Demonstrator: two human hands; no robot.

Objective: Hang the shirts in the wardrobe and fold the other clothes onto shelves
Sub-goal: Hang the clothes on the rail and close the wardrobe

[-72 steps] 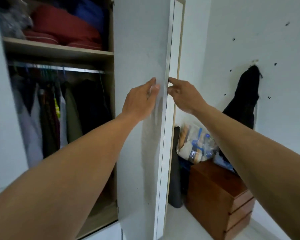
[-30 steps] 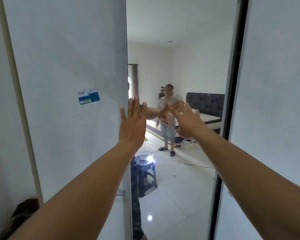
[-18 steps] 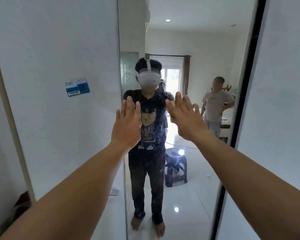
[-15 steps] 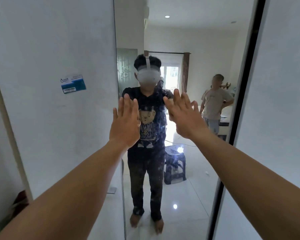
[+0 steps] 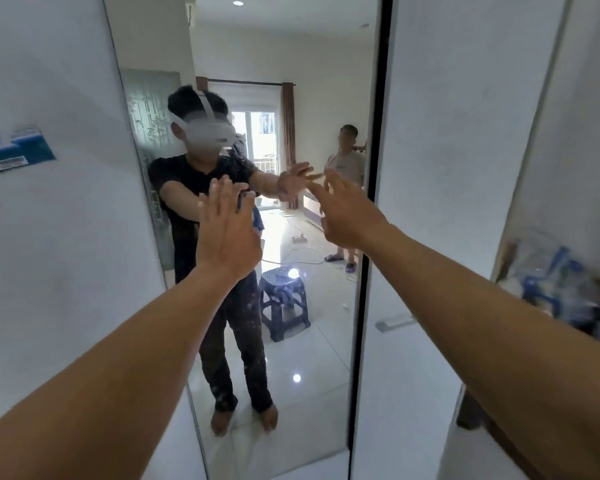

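Two bare grips are raised, the left grip (image 5: 227, 233) and the right grip (image 5: 347, 216), before one tall mirror (image 5: 309, 375) and two white panels: the left wardrobe panel (image 5: 66, 271) and the right wardrobe panel (image 5: 447, 133). There is one blue-and-white sticker (image 5: 18, 147) and one metal handle (image 5: 394, 322). The mirror reflects two people, one headset wearer (image 5: 187, 174) and one bystander (image 5: 347, 164), and one dark plastic stool (image 5: 283, 306).

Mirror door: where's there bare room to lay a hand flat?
Free: the white panel below the sticker; the right panel above the handle. Crowded: the mirror at mid-height, by left hand and right hand.
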